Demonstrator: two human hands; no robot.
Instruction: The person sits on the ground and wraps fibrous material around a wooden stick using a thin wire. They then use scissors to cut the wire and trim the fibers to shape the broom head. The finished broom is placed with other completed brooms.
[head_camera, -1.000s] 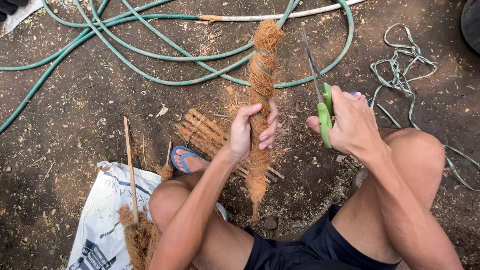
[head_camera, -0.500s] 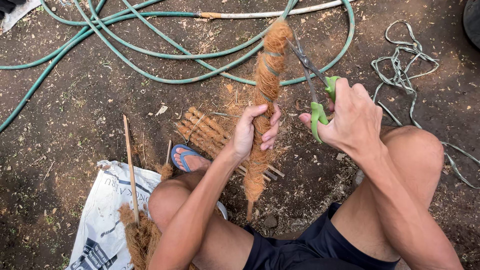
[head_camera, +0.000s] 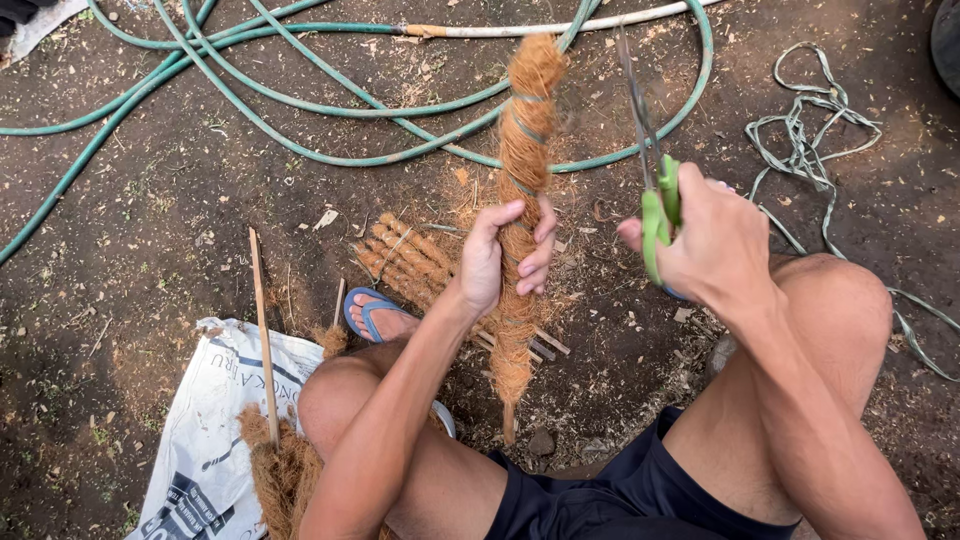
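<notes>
My left hand (head_camera: 500, 255) grips the middle of a long stick wrapped in brown coconut fibre (head_camera: 522, 150), held upright with its bare wooden tip near the ground. Thin cord bands circle the fibre near its top. My right hand (head_camera: 705, 240) holds green-handled scissors (head_camera: 655, 205) to the right of the pole, blades closed and pointing up and away, apart from the fibre. I am squatting, both knees in view.
A green garden hose (head_camera: 330, 105) loops over the bare soil beyond. Several finished fibre-wrapped sticks (head_camera: 410, 255) lie by my sandalled foot (head_camera: 375, 315). A white sack (head_camera: 215, 420) with loose fibre and a thin stick (head_camera: 262, 330) lies at left. A tangled strap (head_camera: 810, 140) lies at right.
The scissors were opened against the pole's top half a second ago; now they are closed and drawn back to the right. The pole has straightened slightly.
</notes>
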